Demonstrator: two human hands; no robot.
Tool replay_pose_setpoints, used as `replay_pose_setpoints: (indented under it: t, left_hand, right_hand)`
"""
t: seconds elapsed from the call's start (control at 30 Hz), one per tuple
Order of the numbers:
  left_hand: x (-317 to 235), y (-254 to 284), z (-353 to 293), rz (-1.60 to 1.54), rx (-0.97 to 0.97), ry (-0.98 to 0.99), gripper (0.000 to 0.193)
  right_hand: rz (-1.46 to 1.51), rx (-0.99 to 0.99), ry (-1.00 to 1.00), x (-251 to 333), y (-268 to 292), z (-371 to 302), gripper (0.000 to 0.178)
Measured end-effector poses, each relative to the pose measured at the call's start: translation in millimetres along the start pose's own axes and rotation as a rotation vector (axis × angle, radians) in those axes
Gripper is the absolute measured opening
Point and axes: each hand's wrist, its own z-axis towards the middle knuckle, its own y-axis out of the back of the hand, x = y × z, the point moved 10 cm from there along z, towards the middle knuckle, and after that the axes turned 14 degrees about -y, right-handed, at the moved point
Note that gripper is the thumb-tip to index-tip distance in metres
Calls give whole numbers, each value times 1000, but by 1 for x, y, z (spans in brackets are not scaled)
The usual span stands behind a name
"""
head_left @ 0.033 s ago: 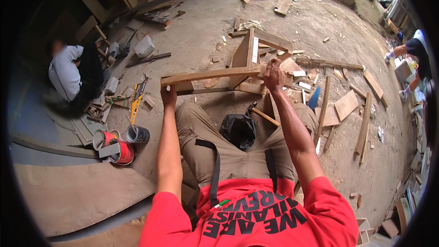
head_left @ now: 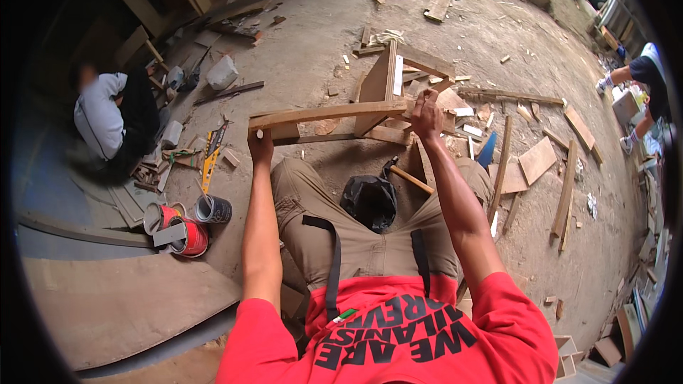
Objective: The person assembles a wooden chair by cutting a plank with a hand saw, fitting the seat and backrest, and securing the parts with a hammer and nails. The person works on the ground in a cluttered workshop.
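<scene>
A wooden frame [head_left: 327, 113] of narrow boards lies across in front of my knees, with an upright panel [head_left: 377, 89] rising from its right part. My left hand [head_left: 261, 145] is closed round the frame's left end, thumb at the front edge. At the right end, my right hand [head_left: 427, 119] is closed with fingers pinched at the frame's corner; whether a small item is between them I cannot tell. Between my legs sits a black plastic bag or pouch [head_left: 370, 203]. Beside it a hammer [head_left: 411, 178] with a wooden handle leans, its dark head toward the frame.
Loose boards [head_left: 565, 188] and scraps lie on the right, near a blue pointed piece [head_left: 487, 149]. On the left stand paint cans [head_left: 213, 209], a yellow tool [head_left: 210, 160] and a large plywood sheet [head_left: 128, 306]. One person [head_left: 103, 114] crouches far left; another [head_left: 647, 82] is far right.
</scene>
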Motion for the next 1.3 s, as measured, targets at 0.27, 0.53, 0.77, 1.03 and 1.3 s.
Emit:
replay_pose_setpoints:
  t: [0.27,0.53,0.77,1.03,1.3]
  left_hand:
    - [-179,-57,97,-180,169,-300,32]
    - [-302,-70,164,-323,124,-430,27]
    - [-371,-150,125,380,168,-855,38]
    - [-358,-160,86,374,184,-898,39]
    - [-307,-34,51,361,-253,-849,62]
  right_hand:
    - [355,-89,-218,-71,53,14,30]
    - [732,-191,-145,-71,46,2,25]
    - [226,-45,-395,-143,-34,48,31]
    - [998,73,-199,-17,12,19,23]
    - [1310,230,-175,29,16,-17,23]
